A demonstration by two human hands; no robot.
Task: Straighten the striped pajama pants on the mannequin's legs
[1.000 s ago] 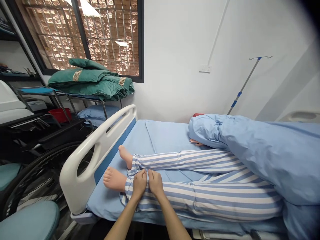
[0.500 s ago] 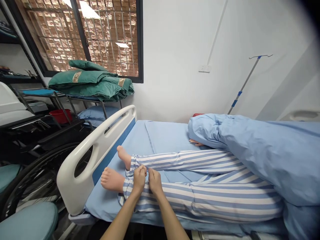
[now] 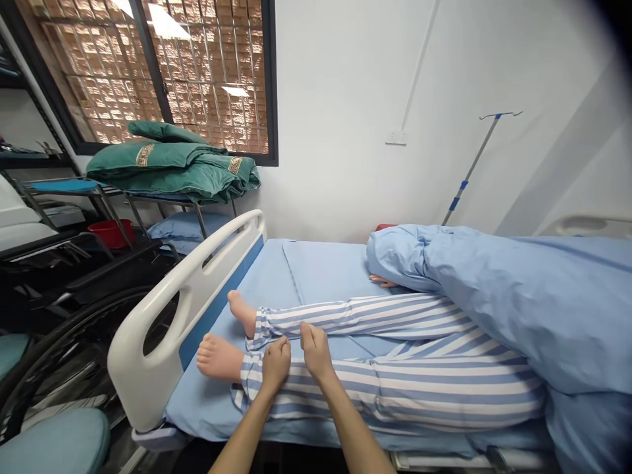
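My left hand [image 3: 276, 364] is closed in a fist over the lower part of the nearer leg, close to the ankle. To its right and slightly farther away, my right hand [image 3: 315, 347] is also a fist, above the gap between the shins. Nothing shows in either hand; whether they touch the cloth I cannot tell. The legs wear blue-and-white striped trousers [image 3: 434, 388] and lie stretched out on the bed. The smooth near foot [image 3: 220, 357] and far foot [image 3: 241, 313] look like a mannequin's. A blue quilt [image 3: 484, 289] hides the upper body, with fingers [image 3: 382, 282] showing below its edge.
A white footboard [image 3: 143, 309] closes the bed's left end. Beyond it stand a wheelchair [image 3: 74, 296], a teal stool [image 3: 59, 441], a red bucket [image 3: 111, 234] and folded green bedding [image 3: 172, 164]. An IV pole [image 3: 467, 178] rises behind the bed.
My fists, close together before, are now farther apart. The right one has moved up and to the right, the left one slightly lower. The view has shifted a little.
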